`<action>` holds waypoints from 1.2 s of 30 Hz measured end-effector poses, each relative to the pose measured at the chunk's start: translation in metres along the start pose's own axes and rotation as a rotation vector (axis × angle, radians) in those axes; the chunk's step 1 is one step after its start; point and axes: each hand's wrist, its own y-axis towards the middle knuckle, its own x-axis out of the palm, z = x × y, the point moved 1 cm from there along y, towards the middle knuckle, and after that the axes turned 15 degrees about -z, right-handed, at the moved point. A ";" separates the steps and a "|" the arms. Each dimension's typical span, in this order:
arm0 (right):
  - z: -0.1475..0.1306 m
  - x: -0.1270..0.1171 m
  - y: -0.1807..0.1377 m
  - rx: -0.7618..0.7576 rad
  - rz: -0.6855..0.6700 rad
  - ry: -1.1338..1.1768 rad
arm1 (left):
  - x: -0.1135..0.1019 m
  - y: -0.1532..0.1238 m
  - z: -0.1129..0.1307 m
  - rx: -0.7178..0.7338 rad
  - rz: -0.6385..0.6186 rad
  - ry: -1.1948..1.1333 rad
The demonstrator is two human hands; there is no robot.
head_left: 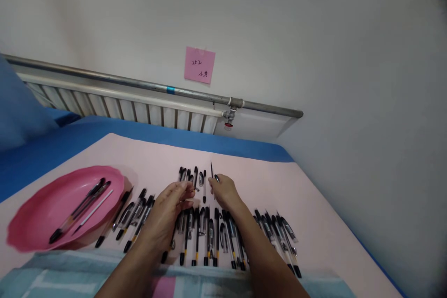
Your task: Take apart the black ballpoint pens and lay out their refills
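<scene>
My right hand [225, 191] pinches a slim black-tipped pen [211, 168] that points up and away from me. A short dark piece, perhaps a cap, shows by its fingertips. My left hand [174, 198] hovers over the pens with loosely curled fingers, the thumb apart from them and nothing visible held. Between the hands lies a clear pen [204, 186] with black ends, beside a small pen cap [200, 179]. Uncapped pens [194, 237] and loose caps lie in a row below, partly hidden by my forearms.
A pink scalloped tray [117, 181] at the left holds a few pens [82, 207] and a white refill [93, 212]. More pens and caps [277, 235] lie at the right. Behind the pale pink tabletop [139, 153] stand a radiator [136, 109] and a wall.
</scene>
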 end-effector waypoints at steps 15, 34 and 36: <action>-0.002 -0.005 -0.007 -0.005 -0.038 -0.191 | -0.003 0.001 0.001 -0.014 0.014 0.019; 0.000 -0.005 -0.010 -0.003 -0.072 -0.086 | -0.002 -0.001 0.003 -0.041 -0.016 0.016; 0.001 -0.005 -0.009 -0.014 -0.056 -0.078 | -0.002 -0.001 0.003 -0.041 -0.025 0.019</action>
